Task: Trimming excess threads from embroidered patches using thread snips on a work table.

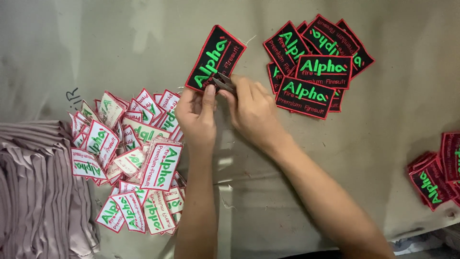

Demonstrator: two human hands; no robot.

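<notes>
Head view shows our left hand [196, 112] pinching the lower edge of a black patch [215, 57] with green lettering, held up over the bench [143, 29]. Our right hand [251, 108] is closed around small metal snips [223, 82] touching that same edge. We judge the blades could nick the red border stitching, since they sit so close to our left fingertips. White patches [129, 163] lie heaped at left, finished black ones [316, 67] at right.

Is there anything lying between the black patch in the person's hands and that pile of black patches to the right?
Nothing visible does. Between the held black patch and the pile of black patches lies only bare grey table cover.
</notes>
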